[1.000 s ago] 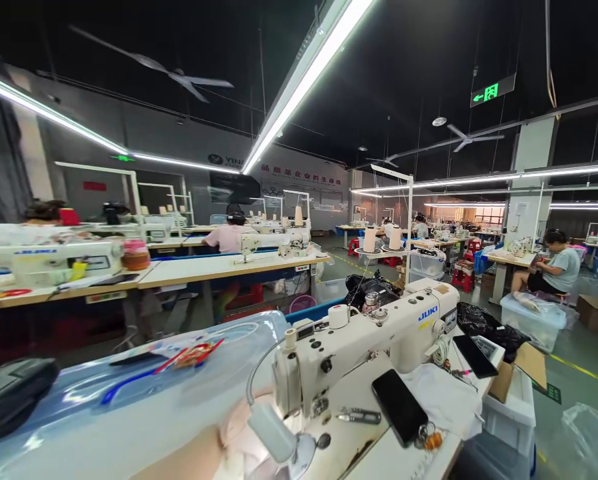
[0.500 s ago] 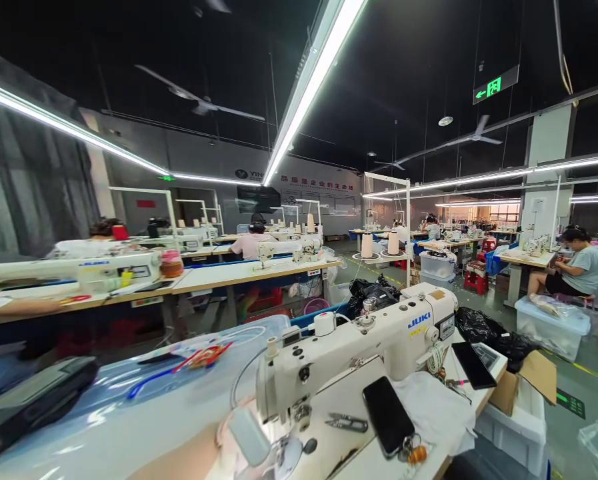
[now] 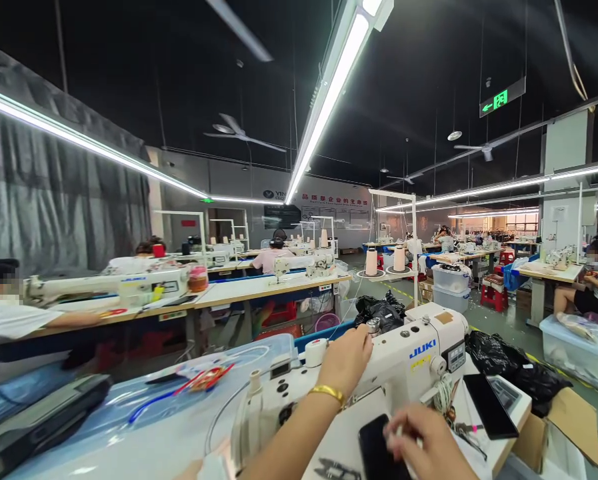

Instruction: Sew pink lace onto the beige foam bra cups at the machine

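My left hand, with a gold bracelet at the wrist, reaches over the top of the white JUKI sewing machine. Its fingers are bent together beside a round metal part; what they hold is too small to tell. Low at the right, my right hand hovers, slightly blurred, over a black phone, its fingers curled in a pinch. Whether a thread is between them I cannot make out. Thread snips lie left of the phone. A pale patch at the bottom left of the machine is unclear.
Two thread cones stand on a rack behind the machine. A second dark phone lies at the table's right end, near an open cardboard box. Black bags lie beyond. At far left sits a co-worker by another machine.
My left hand has come up onto the machine top, and my right hand has entered over the phone. The view has shifted, bringing the co-worker at left into sight.
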Demonstrator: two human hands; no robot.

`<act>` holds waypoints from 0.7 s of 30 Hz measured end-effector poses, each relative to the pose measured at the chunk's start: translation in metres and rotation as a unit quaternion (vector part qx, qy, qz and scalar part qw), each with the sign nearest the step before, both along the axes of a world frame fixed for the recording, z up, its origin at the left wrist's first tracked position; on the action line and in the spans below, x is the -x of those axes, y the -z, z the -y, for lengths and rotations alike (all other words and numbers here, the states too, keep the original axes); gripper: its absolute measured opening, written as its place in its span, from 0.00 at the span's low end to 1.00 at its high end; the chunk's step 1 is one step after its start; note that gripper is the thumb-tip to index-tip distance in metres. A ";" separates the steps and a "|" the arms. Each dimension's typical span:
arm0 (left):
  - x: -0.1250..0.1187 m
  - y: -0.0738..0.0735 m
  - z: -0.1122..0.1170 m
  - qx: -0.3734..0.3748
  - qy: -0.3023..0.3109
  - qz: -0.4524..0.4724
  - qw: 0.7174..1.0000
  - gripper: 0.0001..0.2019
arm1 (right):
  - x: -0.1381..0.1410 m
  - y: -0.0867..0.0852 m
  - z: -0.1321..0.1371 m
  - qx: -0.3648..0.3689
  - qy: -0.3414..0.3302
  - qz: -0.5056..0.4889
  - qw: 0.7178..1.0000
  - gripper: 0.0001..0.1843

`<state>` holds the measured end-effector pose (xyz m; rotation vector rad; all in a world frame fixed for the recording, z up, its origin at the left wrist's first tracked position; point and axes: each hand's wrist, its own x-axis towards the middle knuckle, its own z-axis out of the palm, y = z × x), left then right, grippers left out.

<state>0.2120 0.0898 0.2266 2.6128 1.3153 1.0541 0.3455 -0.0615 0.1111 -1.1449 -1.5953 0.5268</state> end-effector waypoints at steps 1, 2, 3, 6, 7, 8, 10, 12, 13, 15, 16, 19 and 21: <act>0.003 0.002 -0.002 -0.005 -0.001 0.015 1.000 0.13 | -0.004 -0.010 -0.016 -0.053 0.055 0.005 0.997 0.06; 0.006 0.004 -0.003 -0.010 -0.002 0.033 0.999 0.14 | -0.006 -0.021 -0.033 -0.108 0.088 0.012 0.990 0.07; 0.009 0.005 -0.003 -0.015 -0.003 0.051 0.999 0.15 | -0.007 -0.031 -0.050 -0.156 0.100 0.020 0.982 0.09; 0.015 0.006 -0.005 -0.030 0.003 0.103 0.994 0.17 | -0.001 -0.056 -0.093 -0.248 0.090 0.040 0.964 0.11; 0.016 0.006 -0.005 -0.034 0.008 0.118 0.992 0.17 | 0.002 -0.061 -0.104 -0.259 0.081 0.048 0.961 0.12; 0.017 0.007 -0.005 -0.038 0.013 0.131 0.991 0.18 | 0.004 -0.064 -0.112 -0.263 0.072 0.057 0.960 0.13; 0.018 0.009 -0.005 -0.042 0.022 0.156 0.987 0.18 | 0.006 -0.067 -0.120 -0.261 0.058 0.074 0.961 0.14; 0.018 0.011 -0.005 -0.042 0.032 0.177 0.983 0.18 | 0.005 -0.065 -0.120 -0.256 0.044 0.092 0.961 0.14; 0.018 0.011 -0.005 -0.041 0.036 0.187 0.981 0.18 | 0.004 -0.063 -0.119 -0.255 0.038 0.103 0.961 0.14; 0.017 0.011 -0.004 -0.038 0.043 0.208 0.976 0.17 | 0.001 -0.061 -0.113 -0.257 0.037 0.138 0.956 0.13; 0.017 0.011 -0.004 -0.036 0.046 0.219 0.974 0.18 | -0.001 -0.061 -0.110 -0.257 0.042 0.161 0.952 0.13; 0.018 0.008 0.001 -0.029 0.058 0.250 0.966 0.19 | -0.006 -0.067 -0.101 -0.234 0.052 0.210 0.948 0.18; 0.019 0.006 0.004 -0.023 0.071 0.266 0.961 0.19 | -0.010 -0.079 -0.096 -0.191 0.076 0.224 0.953 0.28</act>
